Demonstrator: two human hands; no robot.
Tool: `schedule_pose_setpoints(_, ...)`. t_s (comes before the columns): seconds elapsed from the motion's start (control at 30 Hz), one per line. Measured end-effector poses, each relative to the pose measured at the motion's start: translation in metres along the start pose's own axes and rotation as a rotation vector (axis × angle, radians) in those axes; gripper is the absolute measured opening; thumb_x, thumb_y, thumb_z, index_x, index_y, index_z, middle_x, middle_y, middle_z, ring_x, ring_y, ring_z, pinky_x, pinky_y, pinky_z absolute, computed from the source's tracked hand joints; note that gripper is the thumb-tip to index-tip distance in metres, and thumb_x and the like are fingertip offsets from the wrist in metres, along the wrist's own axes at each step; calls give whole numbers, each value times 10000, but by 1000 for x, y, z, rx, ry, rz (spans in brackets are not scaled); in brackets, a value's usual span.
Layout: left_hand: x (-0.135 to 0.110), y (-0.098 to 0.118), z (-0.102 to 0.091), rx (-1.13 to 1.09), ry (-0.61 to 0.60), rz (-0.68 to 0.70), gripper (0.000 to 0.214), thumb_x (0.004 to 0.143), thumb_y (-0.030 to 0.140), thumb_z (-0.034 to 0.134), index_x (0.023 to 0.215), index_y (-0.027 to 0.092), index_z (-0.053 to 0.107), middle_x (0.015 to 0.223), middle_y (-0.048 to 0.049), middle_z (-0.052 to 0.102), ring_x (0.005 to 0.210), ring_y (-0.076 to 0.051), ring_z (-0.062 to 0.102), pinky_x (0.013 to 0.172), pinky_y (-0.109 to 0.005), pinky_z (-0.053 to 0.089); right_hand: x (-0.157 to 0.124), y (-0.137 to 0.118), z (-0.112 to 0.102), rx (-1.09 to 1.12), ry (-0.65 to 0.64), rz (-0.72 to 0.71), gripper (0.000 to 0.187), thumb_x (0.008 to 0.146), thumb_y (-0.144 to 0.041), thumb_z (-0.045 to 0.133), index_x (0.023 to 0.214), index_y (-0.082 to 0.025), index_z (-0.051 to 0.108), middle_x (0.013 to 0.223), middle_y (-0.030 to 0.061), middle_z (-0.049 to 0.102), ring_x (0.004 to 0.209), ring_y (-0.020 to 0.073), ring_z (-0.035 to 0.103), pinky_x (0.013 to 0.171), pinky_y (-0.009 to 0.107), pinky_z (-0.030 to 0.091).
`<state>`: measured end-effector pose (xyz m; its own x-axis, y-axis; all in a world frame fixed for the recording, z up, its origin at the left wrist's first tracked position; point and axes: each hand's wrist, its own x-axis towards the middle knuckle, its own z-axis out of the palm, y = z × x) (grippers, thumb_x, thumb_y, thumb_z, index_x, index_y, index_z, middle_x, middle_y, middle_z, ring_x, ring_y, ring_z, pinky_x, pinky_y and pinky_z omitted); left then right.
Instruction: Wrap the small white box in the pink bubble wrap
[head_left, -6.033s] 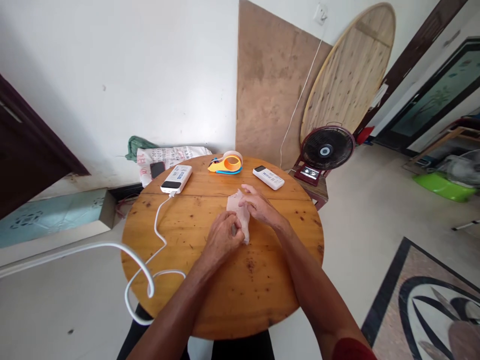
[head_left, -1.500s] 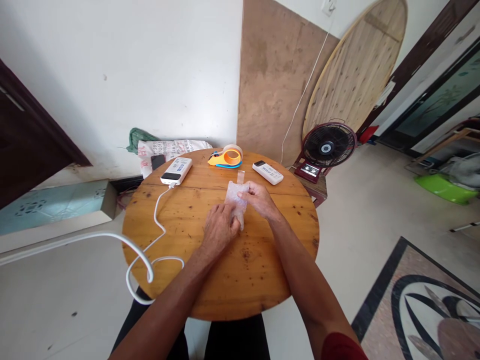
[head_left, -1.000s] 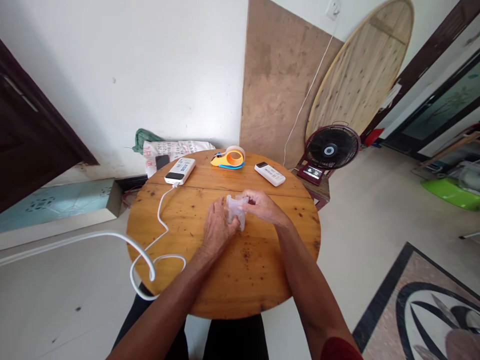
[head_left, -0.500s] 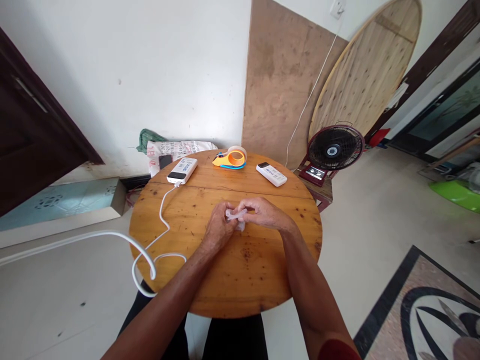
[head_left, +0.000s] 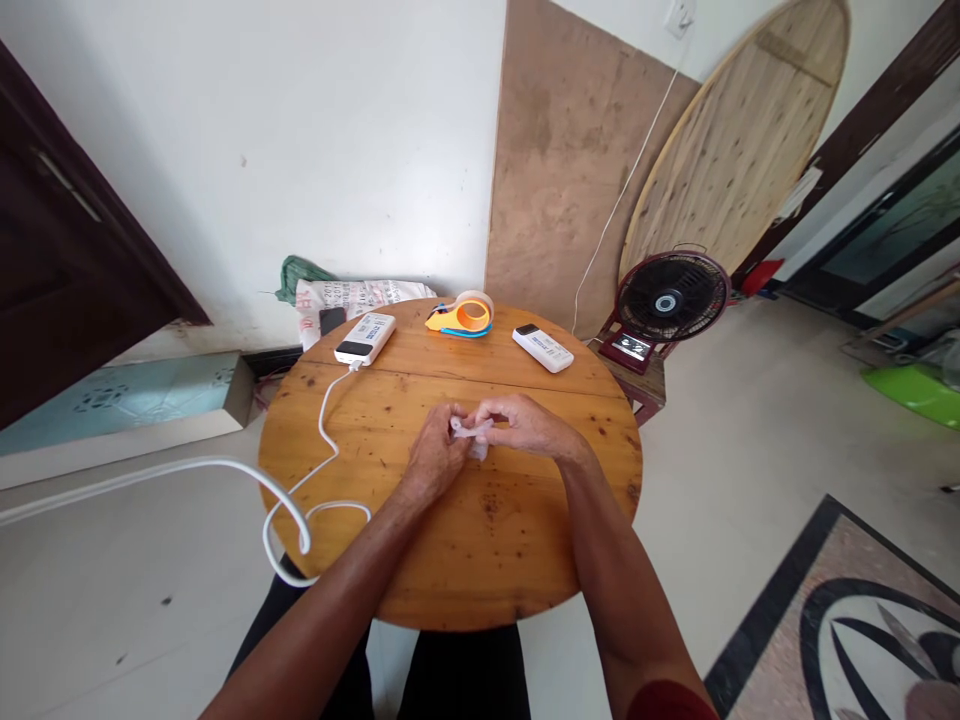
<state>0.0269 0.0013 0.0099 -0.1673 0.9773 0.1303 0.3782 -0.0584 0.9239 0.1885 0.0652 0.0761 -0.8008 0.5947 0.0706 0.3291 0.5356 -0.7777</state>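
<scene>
Over the middle of the round wooden table, my left hand (head_left: pixel 440 445) and my right hand (head_left: pixel 527 425) meet around a small piece of thin, whitish, see-through plastic (head_left: pixel 471 431), crumpled like a bag or film. The fingers of both hands are closed on it, the right in a pinch. A loose end of the plastic hangs below the fingers. Part of it is hidden by the hands, so its exact kind cannot be told.
On the round table (head_left: pixel 480 560) lie a white power bank (head_left: pixel 365 338) with a white cable (head_left: pixel 325 420), an orange tape dispenser (head_left: pixel 463 315) and a second white power bank (head_left: pixel 542 348). A dark fan (head_left: pixel 667 300) stands beyond the right edge.
Both hands stay at the same spot with the plastic between them. The plastic's shape differs slightly at the fingertips, and the camera view has shifted a little.
</scene>
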Motion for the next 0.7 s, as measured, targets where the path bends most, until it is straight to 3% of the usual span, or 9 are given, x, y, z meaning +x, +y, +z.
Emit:
schedule_pose_setpoints(0.33,0,12,-13,-19,-130,-48,302,754,380,609,987,196,553,837,7,623,736,-153,556,672,-270,430,1,2,-1,-47,-28,-31,111,774,-248,619,830,-158,652,853,8,688,790,152,596,715,244,433)
schedule_pose_setpoints(0.6,-4,4,-8,-291,-117,-20,418,679,403,650,1001,182,503,861,-13,612,776,-159,584,720,-293,477,-1,1,1,-86,-15,-43,68,768,-229,617,794,-179,655,846,-5,695,789,159,605,732,252,430)
schedule_pose_setpoints(0.7,-6,2,-10,-293,-104,9,425,664,402,644,1003,183,509,925,-32,605,856,-177,590,778,-309,479,-1,1,2,-82,-27,-49,59,763,-232,631,780,-181,653,880,2,704,814,170,613,749,259,435)
